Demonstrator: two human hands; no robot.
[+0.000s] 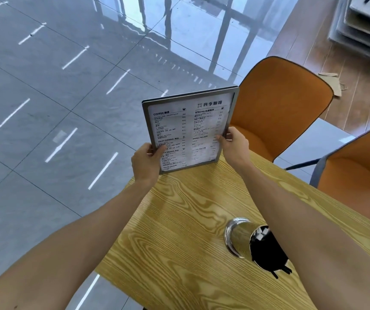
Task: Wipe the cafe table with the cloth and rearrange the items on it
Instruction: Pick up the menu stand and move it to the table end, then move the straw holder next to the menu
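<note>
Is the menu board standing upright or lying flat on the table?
Upright: the menu board stands on its bottom edge at the table's far end, with the left hand and right hand gripping its sides.

You had the menu board (188, 128) upright at the far corner of the worktop (179, 220), its lower edge touching or just above the wood; the view did not settle which. It was a flat, grey-framed rectangle with a white printed sheet facing you, tilted slightly. The worktop was pale yellow wood with bold grain. Nearer you stood a shiny metal cylindrical holder (242, 238), its dark opening showing a few white pieces inside.
</note>
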